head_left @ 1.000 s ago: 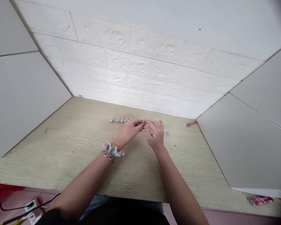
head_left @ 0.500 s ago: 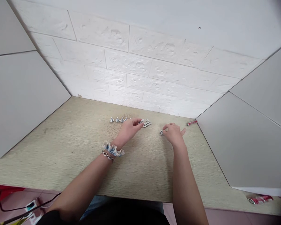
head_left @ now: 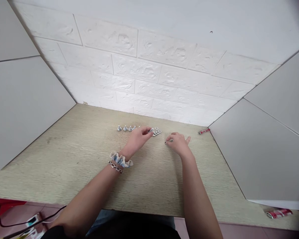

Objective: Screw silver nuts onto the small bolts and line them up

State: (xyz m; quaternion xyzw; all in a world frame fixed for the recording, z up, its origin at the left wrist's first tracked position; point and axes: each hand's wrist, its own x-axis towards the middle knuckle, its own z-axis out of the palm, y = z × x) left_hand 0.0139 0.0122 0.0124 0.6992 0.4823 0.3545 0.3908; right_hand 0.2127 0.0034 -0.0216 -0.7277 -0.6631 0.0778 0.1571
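My left hand (head_left: 137, 138) is pinched shut on a small metal bolt (head_left: 151, 130) at its fingertips, close to a small stack of steel washers (head_left: 156, 131). To its left, a row of several upright bolts (head_left: 125, 128) stands on the wooden desk (head_left: 89, 166). My right hand (head_left: 178, 143) rests low over small metal nuts (head_left: 168, 141), with its fingers apart and nothing visibly held. Part of the nut group may be hidden under the fingers. A ruffled blue-and-white scrunchie (head_left: 120, 159) and a chain bracelet (head_left: 115, 167) circle my left wrist.
A white brick-textured wall (head_left: 139, 73) rises behind the desk, with grey panels (head_left: 22, 106) on both sides. A small red cylinder (head_left: 203, 131) lies in the back right corner. Below the front edge, the floor holds a red can (head_left: 278, 213) and cables.
My right hand has moved away from my left, rightward from the centre, then slightly back left over the nuts. The nuts now sit further left. My left hand has hardly moved.
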